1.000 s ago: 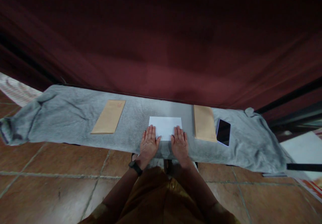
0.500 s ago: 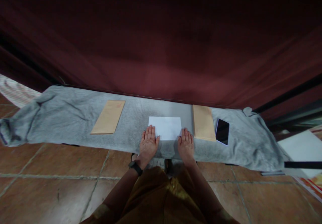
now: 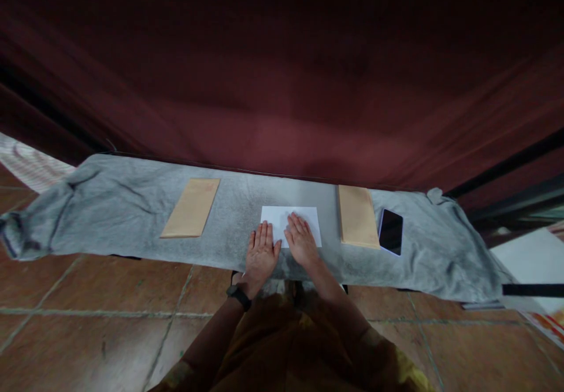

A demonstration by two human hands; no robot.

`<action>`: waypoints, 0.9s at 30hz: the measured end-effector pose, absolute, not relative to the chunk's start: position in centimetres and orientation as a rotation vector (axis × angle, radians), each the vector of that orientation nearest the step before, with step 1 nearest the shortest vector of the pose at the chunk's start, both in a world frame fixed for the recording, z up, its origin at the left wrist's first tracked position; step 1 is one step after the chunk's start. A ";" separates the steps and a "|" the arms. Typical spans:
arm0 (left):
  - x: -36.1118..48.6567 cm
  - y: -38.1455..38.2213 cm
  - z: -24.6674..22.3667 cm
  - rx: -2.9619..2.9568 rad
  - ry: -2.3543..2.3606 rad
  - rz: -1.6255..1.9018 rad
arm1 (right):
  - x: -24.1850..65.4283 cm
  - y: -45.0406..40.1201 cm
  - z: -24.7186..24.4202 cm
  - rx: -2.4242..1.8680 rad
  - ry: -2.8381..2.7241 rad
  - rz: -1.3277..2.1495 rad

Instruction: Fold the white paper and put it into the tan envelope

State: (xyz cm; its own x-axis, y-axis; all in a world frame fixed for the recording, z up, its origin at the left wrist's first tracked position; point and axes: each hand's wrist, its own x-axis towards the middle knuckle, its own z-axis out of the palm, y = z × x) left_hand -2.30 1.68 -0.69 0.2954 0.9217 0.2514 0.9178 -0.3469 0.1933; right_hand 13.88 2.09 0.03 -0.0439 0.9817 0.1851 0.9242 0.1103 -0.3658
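Note:
A white sheet of paper (image 3: 274, 214) lies flat on the grey cloth in front of me. My left hand (image 3: 261, 254) rests palm down at its lower left corner, fingers stretched out, a dark watch on the wrist. Flat across the right half of the paper, my right hand (image 3: 301, 240) has its fingers extended and hides part of the sheet. Neither hand grips anything.
Grey cloth (image 3: 118, 210) covers the long narrow surface. A brown envelope (image 3: 191, 208) lies to the left; more brown envelopes (image 3: 359, 215) lie to the right, beside a phone (image 3: 390, 231). Behind hangs a dark red curtain (image 3: 282, 127). Tiled floor (image 3: 110, 345) shows below.
My right hand has moved left from the paper's right edge onto the sheet. My left hand stays at the lower left corner.

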 end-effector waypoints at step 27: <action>3.1 8.0 -0.2 2.571 1.489 0.382 | 15.2 3.5 -0.9 -2.051 -2.032 0.109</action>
State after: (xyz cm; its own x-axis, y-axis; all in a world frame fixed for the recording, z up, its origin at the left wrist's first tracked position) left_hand 3.11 8.00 -0.23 0.4760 0.8673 0.1456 0.8303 -0.4978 0.2507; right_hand 15.21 3.52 -0.87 0.0234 0.9921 0.1231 0.9733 0.0055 -0.2294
